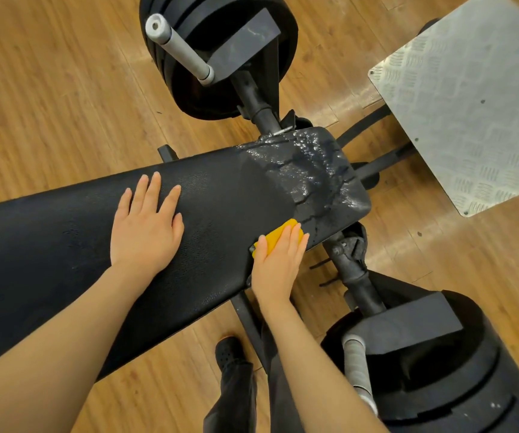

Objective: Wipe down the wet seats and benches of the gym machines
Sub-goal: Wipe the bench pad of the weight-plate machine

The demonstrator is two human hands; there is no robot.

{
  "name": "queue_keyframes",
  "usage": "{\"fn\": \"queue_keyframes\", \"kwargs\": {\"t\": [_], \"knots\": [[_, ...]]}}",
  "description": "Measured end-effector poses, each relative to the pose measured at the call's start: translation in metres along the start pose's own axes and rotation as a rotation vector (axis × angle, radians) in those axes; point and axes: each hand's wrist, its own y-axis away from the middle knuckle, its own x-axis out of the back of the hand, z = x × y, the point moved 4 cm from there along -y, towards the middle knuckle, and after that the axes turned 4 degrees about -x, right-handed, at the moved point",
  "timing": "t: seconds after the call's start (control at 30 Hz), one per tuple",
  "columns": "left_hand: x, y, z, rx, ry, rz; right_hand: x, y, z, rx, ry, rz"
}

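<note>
bench (64,245) pebbled black vinyl; right hand (275,260) presses yellow cloth (278,237) flat; left hand (145,223) flat, empty.

We are looking down on a wooden plank floor (64,98). A stack of black weight plates (189,89) is standing past the far edge of the padding, with a grey sleeve bar (180,48) sticking up from it. A second stack of black plates (458,379) is sitting at the near right, its own grey bar (356,367) rising beside it. A metal tread plate (470,98) is lying at the far right corner. A black shoe (228,351) is showing on the floor below.
</note>
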Motion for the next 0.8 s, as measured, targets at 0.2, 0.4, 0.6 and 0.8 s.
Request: {"fn": "queue_keyframes", "kwargs": {"t": [0.2, 0.4, 0.6, 0.8], "knots": [[0.001, 0.0, 0.0, -0.005, 0.003, 0.016, 0.013, -0.071, 0.008, -0.107, 0.088, 0.066], [0.0, 0.0, 0.001, -0.011, 0.012, 0.02, 0.001, -0.002, 0.002, -0.138, -0.076, 0.11], [-0.002, -0.001, 0.0, -0.007, 0.006, 0.009, -0.008, 0.036, 0.006, -0.203, -0.294, 0.056], [-0.001, -0.001, 0.0, -0.005, 0.014, 0.016, 0.014, -0.044, 0.025, -0.337, -0.211, 0.116]]}}
